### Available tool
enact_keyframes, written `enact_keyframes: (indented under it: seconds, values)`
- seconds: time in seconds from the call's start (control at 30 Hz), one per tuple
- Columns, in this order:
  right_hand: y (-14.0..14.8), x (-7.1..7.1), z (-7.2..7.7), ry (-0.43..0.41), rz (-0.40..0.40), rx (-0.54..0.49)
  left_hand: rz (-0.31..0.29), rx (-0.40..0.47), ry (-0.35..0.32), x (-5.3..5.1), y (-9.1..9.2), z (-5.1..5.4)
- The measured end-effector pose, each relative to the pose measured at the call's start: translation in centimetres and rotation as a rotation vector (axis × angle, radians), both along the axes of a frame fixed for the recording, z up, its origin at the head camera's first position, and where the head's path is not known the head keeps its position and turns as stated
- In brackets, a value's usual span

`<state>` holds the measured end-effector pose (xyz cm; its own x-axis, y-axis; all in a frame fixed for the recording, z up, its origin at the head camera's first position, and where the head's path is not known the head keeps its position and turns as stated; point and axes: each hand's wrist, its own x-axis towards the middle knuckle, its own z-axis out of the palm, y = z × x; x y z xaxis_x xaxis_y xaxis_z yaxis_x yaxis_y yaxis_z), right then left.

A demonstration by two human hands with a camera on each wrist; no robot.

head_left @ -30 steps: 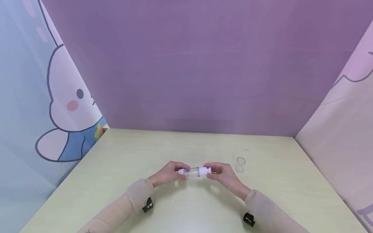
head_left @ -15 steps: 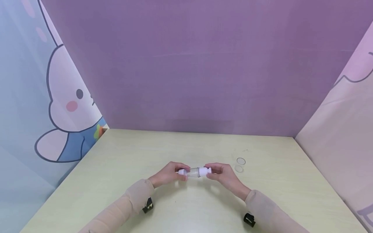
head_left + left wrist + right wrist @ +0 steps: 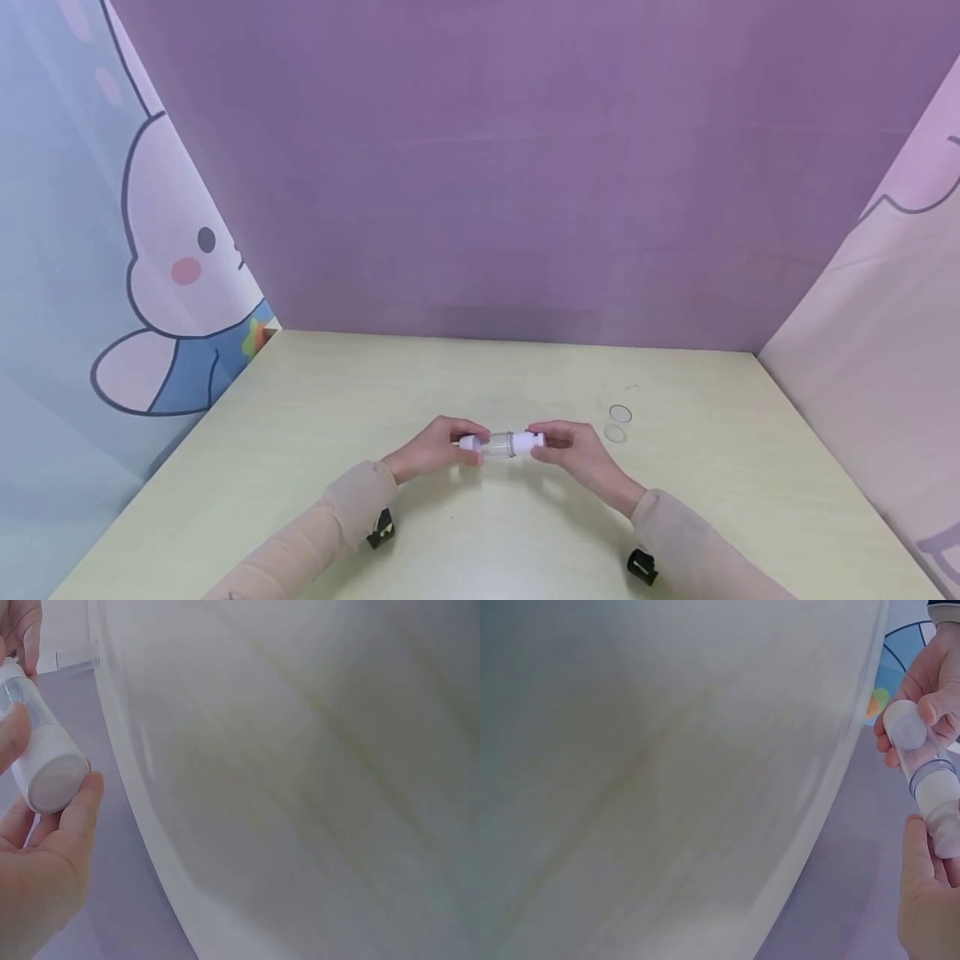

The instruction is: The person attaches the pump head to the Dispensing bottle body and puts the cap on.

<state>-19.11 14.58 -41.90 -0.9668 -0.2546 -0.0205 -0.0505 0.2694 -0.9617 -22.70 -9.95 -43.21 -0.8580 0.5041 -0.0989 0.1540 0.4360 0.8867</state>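
Pump bottle, clear in the body and white at both ends, lies sideways between the person's two hands, over the middle part of a pale table. The left hand grips its white base, thumb on one side and fingers on the other; the right hand pinches the white pump end. A thin ring shows where the clear body meets the white collar. Beyond and to the right of the right hand, well apart from the bottle, a clear cylindrical cap sits on the table, seen mainly as two faint circles. Farther out, a blue curtain printed with a white cartoon character hangs at the left, and a purple backdrop rises behind the table's far edge.
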Motion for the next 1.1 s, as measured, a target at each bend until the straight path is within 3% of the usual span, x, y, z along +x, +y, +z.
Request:
enact_keyframes:
  seconds: [1.1]
  values:
    - [-0.02,-0.32,-0.36,-0.025,-0.015,0.047,0.006,0.003,-0.015,-0.12,-0.12,-0.19]
